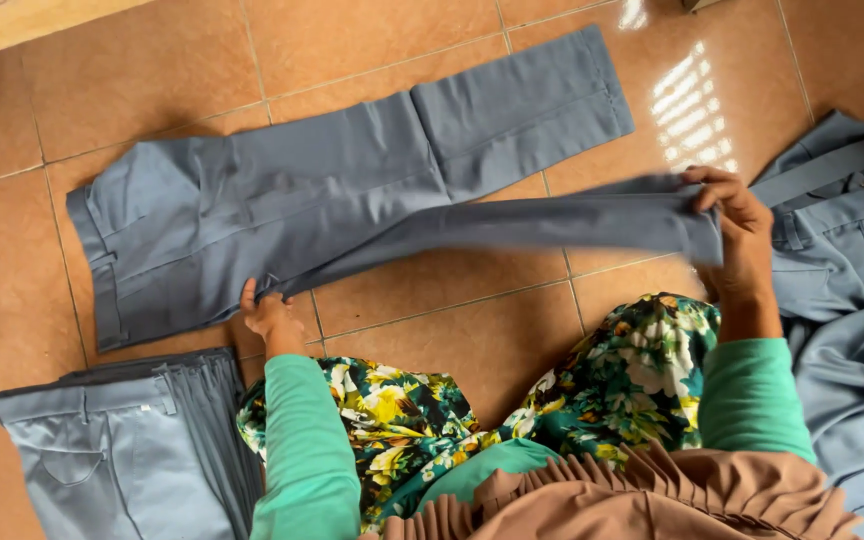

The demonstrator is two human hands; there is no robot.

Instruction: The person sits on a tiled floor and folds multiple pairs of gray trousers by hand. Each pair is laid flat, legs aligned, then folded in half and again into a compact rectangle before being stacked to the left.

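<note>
A pair of grey trousers (282, 190) lies spread on the tiled floor, waistband to the left. My left hand (267, 312) pinches the fabric at the crotch area, pressing near the floor. My right hand (732, 215) grips the hem of one trouser leg and holds it lifted, stretched taut across toward the right. The other leg lies flat, pointing to the upper right. Both arms wear green sleeves, and a floral skirt covers my knees.
A folded stack of grey trousers (122, 445) sits at the lower left. A loose heap of more grey trousers (847, 270) lies at the right edge. Orange floor tiles (452, 310) surround everything; a pale wall edge (22, 25) runs along the top left.
</note>
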